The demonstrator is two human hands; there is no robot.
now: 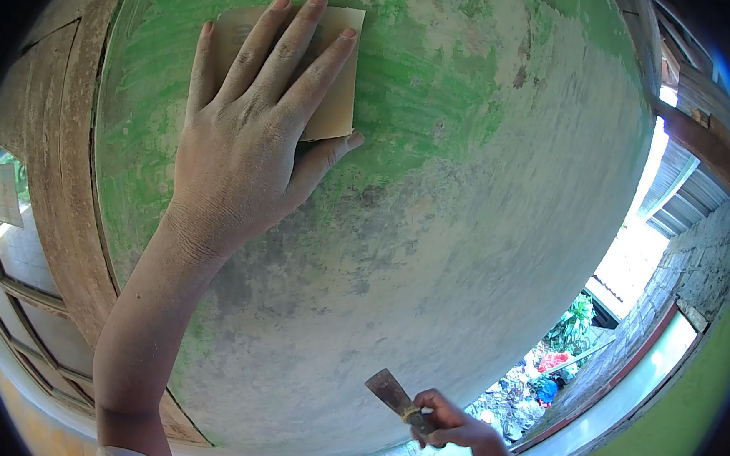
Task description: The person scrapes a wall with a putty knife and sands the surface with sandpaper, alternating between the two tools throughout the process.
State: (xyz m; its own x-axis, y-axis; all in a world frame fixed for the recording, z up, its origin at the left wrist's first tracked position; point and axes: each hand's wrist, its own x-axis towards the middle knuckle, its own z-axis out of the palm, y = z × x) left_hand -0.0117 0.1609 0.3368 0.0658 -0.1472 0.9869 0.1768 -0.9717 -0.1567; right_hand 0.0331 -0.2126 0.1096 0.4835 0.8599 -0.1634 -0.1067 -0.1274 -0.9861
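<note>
My left hand (pixel 241 133) lies flat with fingers spread over a tan square of sandpaper (pixel 335 101), holding it against the wall (pixel 430 257). Its thumb rests at the sheet's lower right corner, and pale dust coats the skin. Patchy green paint surrounds the sheet, while the lower wall is worn to grey and white. Down at the lower right, my right hand (pixel 452 421) is closed around the handle of a putty knife (pixel 389 388). The knife's dark, broad blade points up and left, and something yellowish is wrapped where blade meets handle. The sandpaper's grit side is hidden.
A wooden frame (pixel 70 126) borders the wall on the left, with a paned window (pixel 23 291) beside it. At the right is an opening with a pile of litter (pixel 522 396) and a green plant (pixel 575 320) outside. A light-green wall (pixel 662 430) stands at lower right.
</note>
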